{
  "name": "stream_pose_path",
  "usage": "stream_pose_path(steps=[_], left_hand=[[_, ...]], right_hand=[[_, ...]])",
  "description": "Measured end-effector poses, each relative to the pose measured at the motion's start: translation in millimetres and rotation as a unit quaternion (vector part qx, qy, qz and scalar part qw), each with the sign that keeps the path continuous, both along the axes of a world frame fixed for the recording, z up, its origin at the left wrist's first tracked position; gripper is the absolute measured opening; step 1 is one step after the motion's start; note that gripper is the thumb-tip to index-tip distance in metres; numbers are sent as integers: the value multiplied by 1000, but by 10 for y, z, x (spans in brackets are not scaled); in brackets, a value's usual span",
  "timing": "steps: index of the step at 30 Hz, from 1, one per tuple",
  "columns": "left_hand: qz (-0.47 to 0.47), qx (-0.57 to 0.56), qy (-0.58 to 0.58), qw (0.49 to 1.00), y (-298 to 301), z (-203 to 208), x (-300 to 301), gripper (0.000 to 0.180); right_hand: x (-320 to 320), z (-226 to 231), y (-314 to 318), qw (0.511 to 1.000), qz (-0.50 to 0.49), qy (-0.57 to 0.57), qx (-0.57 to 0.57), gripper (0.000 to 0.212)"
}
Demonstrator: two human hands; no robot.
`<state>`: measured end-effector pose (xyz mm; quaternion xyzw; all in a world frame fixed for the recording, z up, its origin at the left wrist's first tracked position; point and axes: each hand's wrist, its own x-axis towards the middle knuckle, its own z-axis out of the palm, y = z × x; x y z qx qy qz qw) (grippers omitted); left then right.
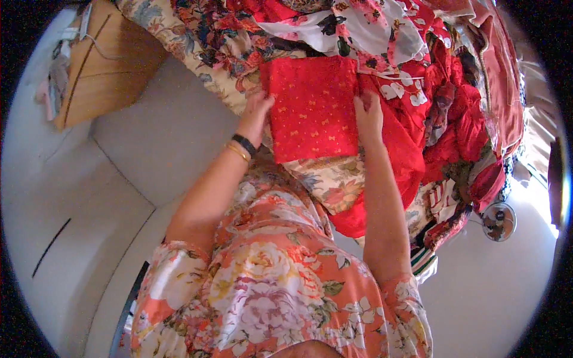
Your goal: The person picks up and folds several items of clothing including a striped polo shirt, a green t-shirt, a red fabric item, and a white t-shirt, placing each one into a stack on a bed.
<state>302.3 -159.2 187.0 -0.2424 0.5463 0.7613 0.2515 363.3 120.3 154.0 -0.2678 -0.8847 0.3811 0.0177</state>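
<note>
A red folded cloth [313,113] with small gold bow shapes forms a near-square panel in front of me. My left hand [258,112] is closed on its left edge, thumb toward the cloth. At the opposite edge, my right hand [370,114] grips the side, its fingers partly hidden behind the fabric. Under the folded cloth lies a cream floral cover [331,182]. Loose red fabric [403,143] spreads out beside my right forearm.
A heap of clothes fills the far side, including a white floral garment [376,33] and a dusty-pink garment [501,83]. A wooden cabinet [113,62] stands at the far left. A small round fan [499,221] is at the right, above pale floor [489,286].
</note>
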Motion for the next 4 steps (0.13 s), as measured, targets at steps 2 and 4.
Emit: stream_pose_path(steps=[2,4], left_hand=[[-127,18,46,991,-167,-105,263,60],[-138,-36,24,990,-106,-13,532,81]], right_hand=[[300,-18,-172,994,-28,-95,41,54],[700,-225,-194,995,-50,-83,26,46]])
